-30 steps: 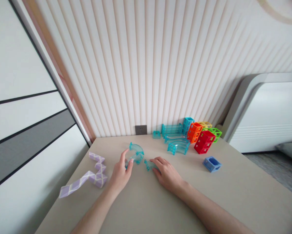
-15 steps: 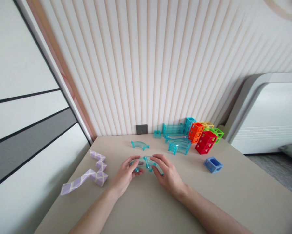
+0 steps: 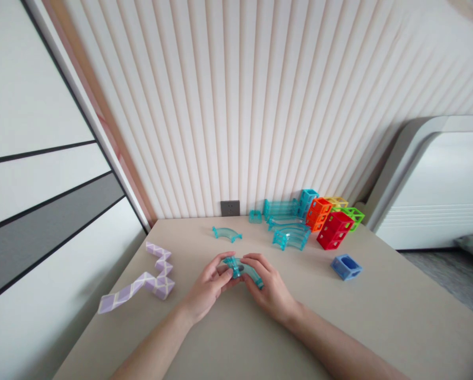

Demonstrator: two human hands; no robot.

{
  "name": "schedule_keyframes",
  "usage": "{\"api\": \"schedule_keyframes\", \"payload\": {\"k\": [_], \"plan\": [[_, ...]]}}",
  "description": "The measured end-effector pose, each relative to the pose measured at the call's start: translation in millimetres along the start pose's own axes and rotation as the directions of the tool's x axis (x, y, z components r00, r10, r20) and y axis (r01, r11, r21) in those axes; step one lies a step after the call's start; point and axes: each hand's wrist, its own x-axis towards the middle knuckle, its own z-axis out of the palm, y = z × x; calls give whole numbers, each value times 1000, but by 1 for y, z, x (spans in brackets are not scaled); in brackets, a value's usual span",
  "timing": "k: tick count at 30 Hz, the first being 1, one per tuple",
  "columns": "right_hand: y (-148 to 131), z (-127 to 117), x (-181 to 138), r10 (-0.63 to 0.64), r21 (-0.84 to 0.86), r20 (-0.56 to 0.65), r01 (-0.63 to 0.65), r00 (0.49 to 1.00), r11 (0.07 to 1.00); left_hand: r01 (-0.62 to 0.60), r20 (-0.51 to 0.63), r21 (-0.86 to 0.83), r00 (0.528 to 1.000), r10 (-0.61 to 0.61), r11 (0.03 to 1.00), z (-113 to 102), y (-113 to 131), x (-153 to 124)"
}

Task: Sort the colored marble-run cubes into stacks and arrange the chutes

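Clamps translucent teal curved pieces in left hand and right hand, close together over the middle of the surface; has a loose teal curve farther off, a purple zigzag toy left, a blue block right

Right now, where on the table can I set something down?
Bare: between the right hand and blue block, and on that block's near side. Crowded: the back right, where teal tracks sit beside the orange stack and red stack.

Forearms angle inward, left hand and right hand close together, fingers curled.
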Motion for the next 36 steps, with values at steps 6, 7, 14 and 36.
{"api": "schedule_keyframes", "payload": {"k": [6, 7, 14, 36], "plan": [[-4, -2, 0, 9, 9, 11, -9, 1000, 1000, -106, 41, 161, 994, 101, 981, -1, -6, 1], [-6, -2, -1, 8, 11, 15, -8, 1000, 1000, -116, 39, 172, 993, 111, 978, -1, -8, 2], [-9, -2, -2, 18, 32, 40, -19, 999, 999, -139, 44, 278, 990, 132, 951, -14, -22, 4], [12, 8, -2, 232, -21, -158, -239, 960, 971, -243, -176, 251, 940, 292, 937, -7, 0, 7]]}}
